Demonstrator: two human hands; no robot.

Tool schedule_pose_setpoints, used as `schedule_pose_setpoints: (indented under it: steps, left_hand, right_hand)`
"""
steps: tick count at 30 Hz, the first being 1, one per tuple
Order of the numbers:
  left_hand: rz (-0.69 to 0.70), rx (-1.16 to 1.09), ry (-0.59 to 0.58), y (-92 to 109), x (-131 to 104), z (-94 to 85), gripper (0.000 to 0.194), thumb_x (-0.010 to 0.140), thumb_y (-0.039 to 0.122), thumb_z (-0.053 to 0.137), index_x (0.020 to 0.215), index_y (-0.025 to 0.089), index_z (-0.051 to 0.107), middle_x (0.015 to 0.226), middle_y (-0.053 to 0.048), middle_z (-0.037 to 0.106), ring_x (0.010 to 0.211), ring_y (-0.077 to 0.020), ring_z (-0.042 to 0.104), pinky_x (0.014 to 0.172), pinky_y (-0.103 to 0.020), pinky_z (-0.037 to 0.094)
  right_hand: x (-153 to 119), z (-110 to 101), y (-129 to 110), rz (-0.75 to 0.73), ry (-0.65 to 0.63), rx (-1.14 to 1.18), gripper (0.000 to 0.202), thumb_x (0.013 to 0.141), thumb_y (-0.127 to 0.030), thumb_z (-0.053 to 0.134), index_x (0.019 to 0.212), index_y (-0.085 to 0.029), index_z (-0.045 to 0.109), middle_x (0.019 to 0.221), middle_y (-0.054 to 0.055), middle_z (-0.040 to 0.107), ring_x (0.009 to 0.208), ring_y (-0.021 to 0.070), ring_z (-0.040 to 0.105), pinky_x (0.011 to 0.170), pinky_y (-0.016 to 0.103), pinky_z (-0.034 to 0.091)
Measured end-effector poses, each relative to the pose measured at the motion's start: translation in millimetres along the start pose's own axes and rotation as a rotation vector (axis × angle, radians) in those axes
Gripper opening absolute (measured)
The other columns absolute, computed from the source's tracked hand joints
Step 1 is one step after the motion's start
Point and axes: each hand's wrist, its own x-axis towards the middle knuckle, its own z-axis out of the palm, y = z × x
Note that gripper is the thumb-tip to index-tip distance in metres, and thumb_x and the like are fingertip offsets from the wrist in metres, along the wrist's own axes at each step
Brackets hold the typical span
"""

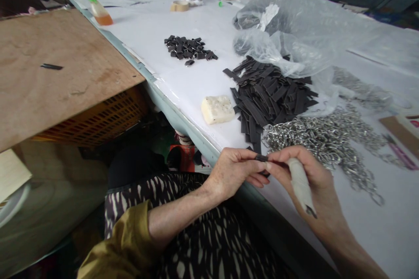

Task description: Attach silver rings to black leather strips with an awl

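Note:
My left hand (229, 172) is closed in a pinch on a small dark strip (261, 157), just over the table's front edge. From the other side, the thumb and index finger of my right hand (306, 174) pinch the same strip. A white-wrapped, stick-like thing (299, 181) with a dark tip lies across my right hand, tucked by the fingers. Beyond my hands spreads a heap of flat black strips (268, 93). Beside it lies a pile of shiny metal rings (327, 137). A pale yellowish block (218, 109) sits left of the strips.
Farther back is a cluster of small black folded loops with metal (190, 48). Clear plastic bags (294, 30) cover the right rear. A bottle of orange liquid (101, 13), a tape roll (180, 6) and pink-handled scissors (401, 152) are also on the table. A wooden board (65, 78) adjoins at left.

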Motion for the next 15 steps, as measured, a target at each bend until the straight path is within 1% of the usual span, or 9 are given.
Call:
schedule_pose_setpoints:
  steps: [6, 11, 15]
  left_hand:
    - [0.008, -0.018, 0.016, 0.0, -0.3, 0.3, 0.027, 0.062, 0.034, 0.073, 0.070, 0.009, 0.065, 0.061, -0.004, 0.065, 0.055, -0.0125, 0.061, 0.059, -0.024, 0.051]
    - [0.012, -0.041, 0.037, -0.5, 0.5, 0.3, 0.028, 0.061, 0.035, 0.074, 0.071, 0.009, 0.066, 0.058, -0.004, 0.063, 0.054, -0.0135, 0.061, 0.059, -0.025, 0.051]
    - [0.013, -0.038, 0.036, -0.6, 0.6, 0.7, 0.029, 0.061, 0.036, 0.074, 0.069, 0.010, 0.065, 0.058, -0.004, 0.063, 0.054, -0.0135, 0.061, 0.059, -0.025, 0.051]
  right_hand:
    - [-1.8, 2.3, -3.3, -0.047, 0.025, -0.060, 0.015, 0.080, -0.034, 0.062, 0.084, -0.025, 0.051, 0.088, 0.002, 0.063, 0.077, 0.0174, 0.060, 0.056, 0.028, 0.047]
    - [-3.4, 1.2, -3.7, -0.052, 0.022, -0.037, 0.014, 0.080, -0.034, 0.062, 0.083, -0.025, 0.051, 0.089, 0.002, 0.064, 0.078, 0.0172, 0.061, 0.059, 0.028, 0.048]
    - [-2.9, 0.1, -1.5, -0.050, 0.014, -0.022, 0.014, 0.080, -0.033, 0.062, 0.083, -0.025, 0.051, 0.088, 0.002, 0.064, 0.077, 0.0177, 0.061, 0.058, 0.028, 0.048]
